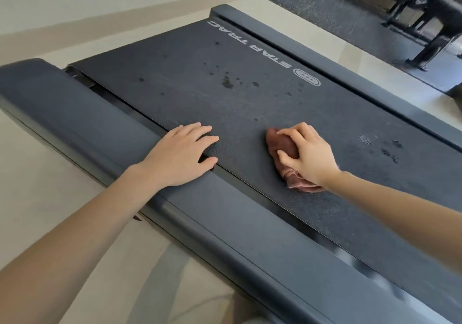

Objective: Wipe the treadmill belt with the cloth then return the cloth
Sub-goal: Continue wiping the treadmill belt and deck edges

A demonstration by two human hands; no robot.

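Head view, read from left to right. Pale floor point(62, 11) is showing at the far left. The left rail point(75, 113), one of two dark side rails, is running diagonally from upper left to lower right.

The left hand point(180, 156) is lying palm-down on this rail. Its fingers are straight and slightly spread and are holding nothing. The fingertips are reaching past the rail's inner edge and touching the margin of the belt point(190, 73).

The single black belt is lying between the two rails. Dark spots point(227, 82) are marking it in two clusters. One cluster is sitting near the middle of the belt, beyond the hands. The other is sitting at the right, just beside the right hand. A few lone spots are lying scattered around the first cluster.

One cloth point(282, 143), reddish-brown and bunched, is resting on the belt at centre right, well apart from the left hand. The right hand point(310, 156) is gripping it from above. The fingers are curling over the far side of the bundle, the thumb is pressing into the near side, and the hand is holding the cloth down against the belt. A loose fold is sticking out under the wrist.

A white logo point(250, 46), reading STAR TRAC with an oval badge, is lying upside down to the viewer along the belt's far edge. The right rail point(337, 73) is bordering that edge. At the upper right a black rack point(425, 23) is carrying dumbbells, which are cropped by the frame and too many to count surely.
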